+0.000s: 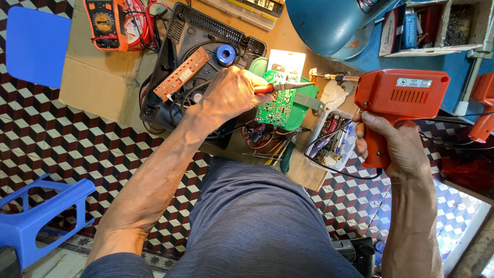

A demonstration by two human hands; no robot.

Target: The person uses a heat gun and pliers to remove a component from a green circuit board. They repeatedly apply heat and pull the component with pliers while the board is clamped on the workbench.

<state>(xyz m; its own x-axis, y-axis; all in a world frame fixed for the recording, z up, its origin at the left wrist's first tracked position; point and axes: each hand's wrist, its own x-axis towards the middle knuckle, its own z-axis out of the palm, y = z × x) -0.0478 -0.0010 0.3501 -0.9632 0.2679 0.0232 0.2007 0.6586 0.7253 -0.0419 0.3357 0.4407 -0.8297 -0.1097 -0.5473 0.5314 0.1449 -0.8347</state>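
My left hand (231, 95) is fisted around a red-handled tool (280, 87) whose thin metal shaft lies across the green board (280, 108), a flat rectangle studded with small parts. The board rests on the cardboard-topped bench (98, 82), just beside the black plastic casing (175, 62) with its ribbed vent and blue spool. My right hand (393, 146) is clenched on the grip of the orange solder gun (399, 98), boxy and matte, its tip pointing toward the board. I see a clear tray (332, 139) of small bits between gun and board, and an orange meter (105, 23) well apart.
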